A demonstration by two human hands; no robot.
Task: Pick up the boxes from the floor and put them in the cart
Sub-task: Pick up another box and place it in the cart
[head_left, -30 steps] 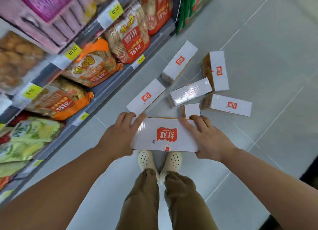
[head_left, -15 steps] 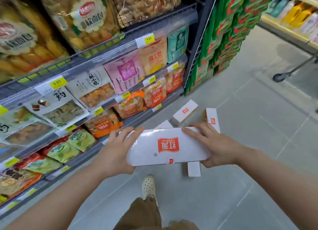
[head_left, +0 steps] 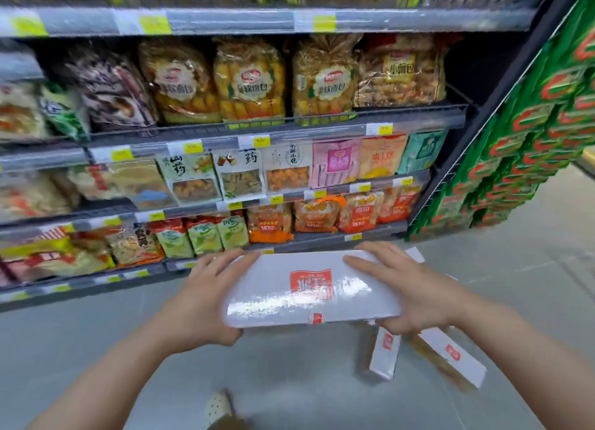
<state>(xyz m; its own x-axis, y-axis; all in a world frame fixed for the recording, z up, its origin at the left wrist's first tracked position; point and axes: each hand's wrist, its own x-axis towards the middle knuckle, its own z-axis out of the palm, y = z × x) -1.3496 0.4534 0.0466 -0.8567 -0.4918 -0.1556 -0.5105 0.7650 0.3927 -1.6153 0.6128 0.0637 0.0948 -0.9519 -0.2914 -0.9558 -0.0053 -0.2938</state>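
Box (head_left: 309, 288) held, grey floor (head_left: 80, 339), stocked shelves (head_left: 257, 130)

Held box (head_left: 309, 289): long, flat, white, glossy wrap, red logo on top; level, lengthwise left to right, raised off the floor.
Grip: left hand (head_left: 199, 304) on left end, right hand (head_left: 415, 296) on right end, fingers (head_left: 360, 262) over the top face.
Small floor box (head_left: 384, 354): white, red mark, below held box's right end.
Long floor box (head_left: 452, 357): white, red mark, orange side, just right of small floor box.
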